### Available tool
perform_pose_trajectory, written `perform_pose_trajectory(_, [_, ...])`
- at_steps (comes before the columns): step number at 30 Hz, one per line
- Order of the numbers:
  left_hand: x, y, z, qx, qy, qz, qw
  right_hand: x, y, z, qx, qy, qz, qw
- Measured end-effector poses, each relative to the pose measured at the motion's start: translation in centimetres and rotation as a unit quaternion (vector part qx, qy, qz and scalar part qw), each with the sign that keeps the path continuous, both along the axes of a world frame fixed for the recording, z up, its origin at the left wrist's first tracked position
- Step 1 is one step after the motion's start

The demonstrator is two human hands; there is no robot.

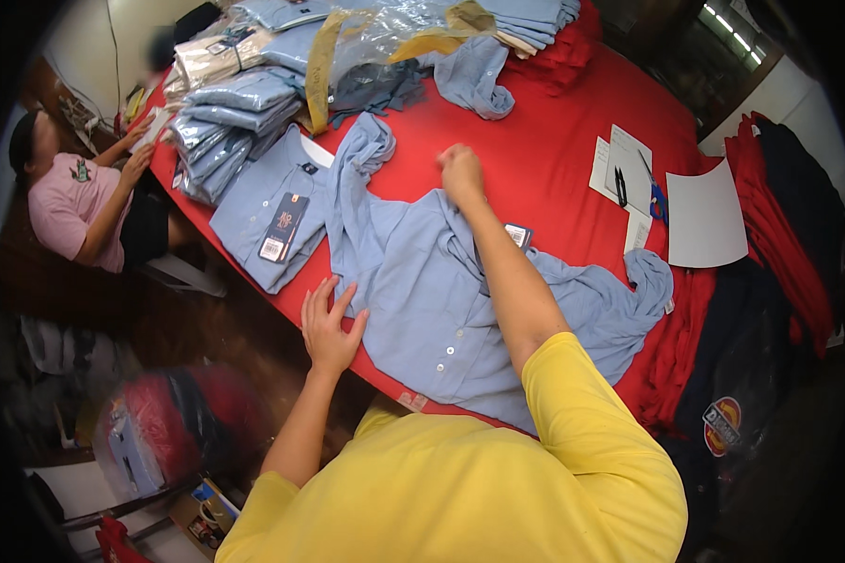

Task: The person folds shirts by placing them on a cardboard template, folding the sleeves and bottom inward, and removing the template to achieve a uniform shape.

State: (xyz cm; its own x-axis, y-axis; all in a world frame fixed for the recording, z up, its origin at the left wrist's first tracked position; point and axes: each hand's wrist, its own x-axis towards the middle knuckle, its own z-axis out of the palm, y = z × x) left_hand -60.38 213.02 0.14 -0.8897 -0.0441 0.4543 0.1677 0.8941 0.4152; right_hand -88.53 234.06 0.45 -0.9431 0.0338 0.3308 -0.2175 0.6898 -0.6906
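A light blue buttoned shirt [413, 272] lies spread and rumpled across the red-covered table in front of me. My left hand [329, 330] is open, fingers apart, at the shirt's left edge near the table's rim. Over the shirt reaches my right arm; my right hand [462, 175] is closed in a fist at the shirt's far edge, and what its fingers hold, if anything, is hidden. A dark hang tag [518, 235] shows partly behind my right forearm. Beside the shirt on the left lies a neatly folded blue shirt [244, 220] with a dark tag [284, 228] on it.
Bagged folded shirts [244, 103] are stacked at the far left, beside a clear plastic bag with yellow bands [366, 52]. Papers [624, 169] with a pen, blue-handled scissors [659, 202] and a white sheet [706, 218] lie right. A person [75, 202] sits at the left.
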Motion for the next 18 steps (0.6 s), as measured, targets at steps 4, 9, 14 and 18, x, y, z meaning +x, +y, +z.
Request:
perform_pose_trajectory(4, [1.0,-1.4,-0.6,0.010,0.002,0.025,1.000,3.4,-7.2,6.4,-0.268,0.109,0.025,0.957])
perform_pose_trajectory(9, [1.8,-2.8,-2.4,0.012,0.022,0.034,0.999,27.0,-22.2,12.7,-0.108,0.229,0.508,0.823])
perform_pose_trajectory(14, [0.6,-1.3,-1.0,0.012,0.023,0.012,1.000,34.6,-17.5,10.7,0.084,0.023,0.785,0.614])
perform_pose_trajectory(18, [0.7,-0.8,-1.2,0.007,0.008,0.018,1.000,26.1,-7.1,5.6,0.106,0.081,0.456,0.880])
